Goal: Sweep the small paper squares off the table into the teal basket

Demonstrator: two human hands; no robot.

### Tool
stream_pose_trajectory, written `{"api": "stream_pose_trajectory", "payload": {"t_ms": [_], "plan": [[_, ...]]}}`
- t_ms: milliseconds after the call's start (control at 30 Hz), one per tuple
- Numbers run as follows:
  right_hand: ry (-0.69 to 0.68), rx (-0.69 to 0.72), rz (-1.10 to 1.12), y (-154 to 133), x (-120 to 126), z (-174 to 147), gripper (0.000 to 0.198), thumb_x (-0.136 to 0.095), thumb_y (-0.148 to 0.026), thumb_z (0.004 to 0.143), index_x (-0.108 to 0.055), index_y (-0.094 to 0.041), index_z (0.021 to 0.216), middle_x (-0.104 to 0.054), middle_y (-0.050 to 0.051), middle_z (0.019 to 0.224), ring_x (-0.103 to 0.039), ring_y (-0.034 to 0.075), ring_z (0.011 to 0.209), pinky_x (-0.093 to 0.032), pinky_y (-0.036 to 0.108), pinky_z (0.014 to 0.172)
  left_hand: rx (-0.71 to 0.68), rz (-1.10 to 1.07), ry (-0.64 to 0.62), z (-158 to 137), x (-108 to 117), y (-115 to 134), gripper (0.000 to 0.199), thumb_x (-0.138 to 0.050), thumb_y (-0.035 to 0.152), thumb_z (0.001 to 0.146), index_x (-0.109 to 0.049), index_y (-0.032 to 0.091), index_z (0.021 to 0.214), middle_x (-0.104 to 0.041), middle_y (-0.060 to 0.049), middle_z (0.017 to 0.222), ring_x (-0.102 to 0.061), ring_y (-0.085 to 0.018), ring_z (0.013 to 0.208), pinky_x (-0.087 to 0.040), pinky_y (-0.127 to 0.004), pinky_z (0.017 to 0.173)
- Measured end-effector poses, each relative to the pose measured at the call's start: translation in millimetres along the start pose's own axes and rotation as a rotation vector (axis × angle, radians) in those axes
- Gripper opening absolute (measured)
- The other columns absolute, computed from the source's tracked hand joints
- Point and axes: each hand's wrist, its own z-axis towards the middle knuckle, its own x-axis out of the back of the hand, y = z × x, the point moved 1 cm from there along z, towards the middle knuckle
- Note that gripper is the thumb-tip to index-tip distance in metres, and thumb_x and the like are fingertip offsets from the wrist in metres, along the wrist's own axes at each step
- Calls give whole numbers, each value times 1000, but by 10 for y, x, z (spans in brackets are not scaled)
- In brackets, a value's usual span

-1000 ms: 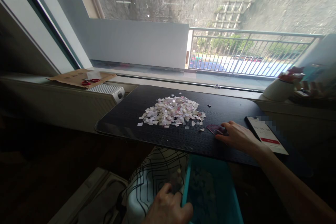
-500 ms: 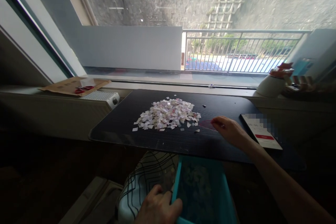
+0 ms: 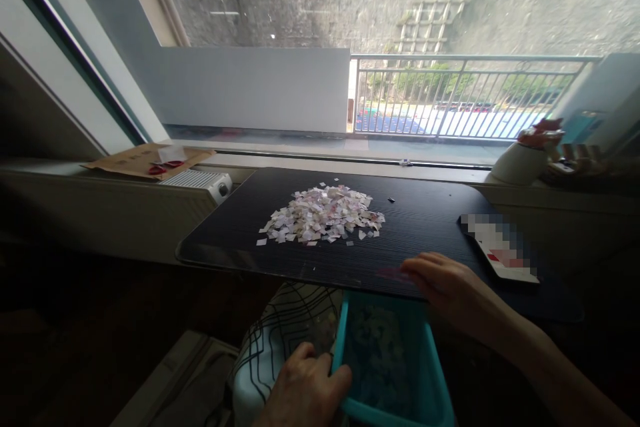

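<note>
A heap of small cut paper pieces (image 3: pixel 323 213) lies on the dark tabletop (image 3: pixel 225 227). My right hand (image 3: pixel 440 277) is at the table's front edge, fingers closed on a thin, see-through pinkish card (image 3: pixel 393 273) held low over the surface. Below that edge, a turquoise plastic bin (image 3: pixel 435 373) sits by my lap, with many pale paper bits (image 3: pixel 380 347) dimly visible inside. My left hand (image 3: pixel 313 383) grips the bin's left rim, thumb on the inner side.
A phone (image 3: pixel 500 253) with a partly blurred screen lies at the table's right. Left of the table, red-handled scissors (image 3: pixel 165 167) rest on a brown paper envelope (image 3: pixel 125 163) above a radiator (image 3: pixel 200 180). A white pot (image 3: pixel 517 160) stands on the sill at right.
My right hand has drawn the card toward the table's front edge, above the bin. A few loose pieces near the heap's right front are gone from their spot. My left hand stays on the bin.
</note>
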Motion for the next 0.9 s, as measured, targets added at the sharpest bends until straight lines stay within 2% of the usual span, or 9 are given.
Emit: {"api": "stream_pose_trajectory", "payload": {"t_ms": [100,167,233,433,533,633,800,900], "plan": [[105,-91,-186,239,-53,360,30,-35,-25,94,-62,-19,107,-65,8,98,-58,20,89,-44,29,75,-34,6,-5,-15,-24,-38,7,-49,16,81,-46,20,75,-49,3,61,-44,-15,51,-35,-30,63],[99,-120,-234,349,-93,549,32,-34,-24,94,-62,-19,108,-65,8,99,-58,20,91,-44,29,75,-60,7,-30,-43,-37,-82,9,-48,21,84,-46,20,76,-49,4,61,-44,-14,50,-35,-30,62],[80,-120,-239,381,-112,610,32,-34,-23,94,-62,-19,108,-65,8,99,-57,20,92,-43,28,75,-68,11,-53,-68,-43,-114,12,-49,25,86,-45,20,76,-48,4,61,-45,-14,49,-36,-30,62],[-36,-46,-216,285,-47,312,31,-34,-26,94,-63,-21,105,-64,6,92,-57,18,82,-42,27,70,-34,9,-33,-31,11,-50,9,-50,15,81,-45,20,76,-51,4,63,-47,-15,52,-35,-31,64],[-3,-46,-175,302,-37,276,30,-36,-25,94,-62,-21,107,-64,7,96,-57,18,86,-43,28,72,-11,8,-31,0,56,-9,11,-53,14,75,-44,20,74,-52,4,63,-47,-15,52,-35,-31,64],[36,-65,-142,291,-73,280,30,-35,-25,94,-63,-20,105,-64,7,95,-57,19,84,-44,29,72,-22,11,-50,-11,78,-18,10,-53,14,76,-45,20,76,-52,4,65,-48,-15,54,-35,-31,66],[-70,40,34,10,-83,-38,27,-36,-25,95,-62,-23,103,-64,6,92,-57,17,85,-45,28,73,2,36,-19,-23,64,-55,11,-53,14,76,-45,20,74,-51,4,62,-46,-15,51,-35,-30,64],[-108,31,98,-143,-27,-210,27,-35,-26,95,-61,-25,104,-64,5,93,-58,17,85,-46,27,73,-10,48,-26,26,36,-15,13,-56,14,71,-44,20,71,-50,4,60,-45,-14,50,-35,-29,61]]}}
